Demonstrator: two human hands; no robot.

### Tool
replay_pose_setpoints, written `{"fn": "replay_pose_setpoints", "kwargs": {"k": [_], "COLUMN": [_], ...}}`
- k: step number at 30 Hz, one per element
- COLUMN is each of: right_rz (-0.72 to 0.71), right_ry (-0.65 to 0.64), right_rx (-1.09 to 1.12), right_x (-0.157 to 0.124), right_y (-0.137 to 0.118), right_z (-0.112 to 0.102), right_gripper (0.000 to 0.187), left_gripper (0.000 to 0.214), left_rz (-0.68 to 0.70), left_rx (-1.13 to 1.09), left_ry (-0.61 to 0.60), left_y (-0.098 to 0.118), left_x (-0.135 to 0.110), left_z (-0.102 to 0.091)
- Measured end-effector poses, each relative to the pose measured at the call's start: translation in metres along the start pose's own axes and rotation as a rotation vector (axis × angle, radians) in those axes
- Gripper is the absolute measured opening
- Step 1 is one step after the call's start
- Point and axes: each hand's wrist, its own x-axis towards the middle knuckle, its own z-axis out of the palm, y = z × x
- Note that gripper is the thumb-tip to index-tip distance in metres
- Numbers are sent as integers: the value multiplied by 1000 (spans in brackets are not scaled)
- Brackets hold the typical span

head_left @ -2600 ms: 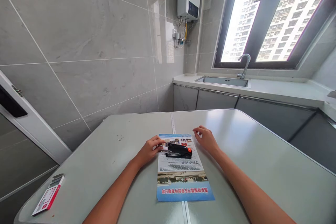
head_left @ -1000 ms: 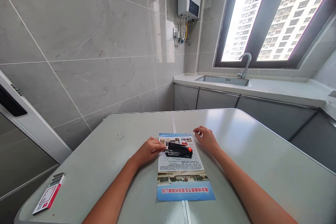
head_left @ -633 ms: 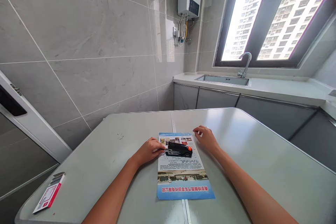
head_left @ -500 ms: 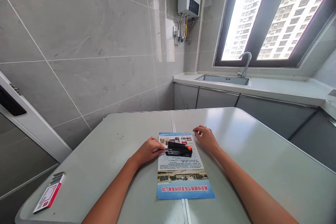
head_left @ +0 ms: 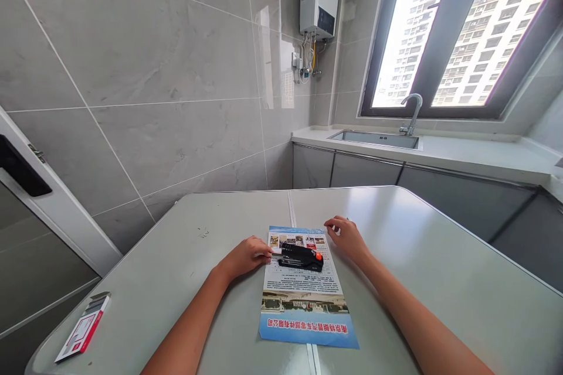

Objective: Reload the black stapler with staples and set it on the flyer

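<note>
A black stapler [head_left: 301,256] with an orange-red button lies across a printed flyer [head_left: 303,284] in front of me. My left hand [head_left: 250,255] is closed in a pinch on a thin metal part that sticks out of the stapler's left end. Beside the flyer's far right corner rests my right hand [head_left: 345,233], its fingers curled and thumb near the index finger. Whether something small is between those fingertips I cannot make out.
Both forearms lie over the pale table [head_left: 396,281]. A red-and-white packet [head_left: 83,328] is at its near left corner. Small dark bits [head_left: 203,232] are scattered left of the flyer. Behind stands a counter with a sink [head_left: 373,137]; a door [head_left: 53,211] is at left.
My left hand has moved slightly left from the stapler, and more of the metal part shows between them. The flyer has turned slightly. My right hand stays near the same place.
</note>
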Motion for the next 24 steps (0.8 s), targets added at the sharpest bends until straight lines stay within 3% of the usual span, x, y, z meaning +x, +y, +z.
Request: {"fn": "replay_pose_setpoints", "kwargs": {"k": [7, 9, 12, 14, 19, 24], "right_rz": [-75, -163, -356, -417, -408, -502], "right_ry": [82, -9, -301, -412, -366, -347], "right_rx": [68, 146, 254, 245, 260, 329], "right_x": [-2, -6, -17, -25, -34, -34], "right_y": [-26, -45, -73, -87, -95, -96], "right_z": [-10, -13, -9, 0, 22, 22], "right_gripper": [32, 35, 38, 47, 45, 45], "left_gripper": [16, 19, 17, 15, 10, 20], "left_rz": [11, 4, -3, 0, 6, -130], "left_rx": [-12, -6, 0, -9, -38, -87], "left_ry": [-26, -28, -11, -16, -53, 49], "left_y": [-5, -6, -6, -4, 9, 25], "left_x": [-6, -6, -5, -2, 5, 11], "left_z": [-10, -10, -9, -6, 6, 15]}}
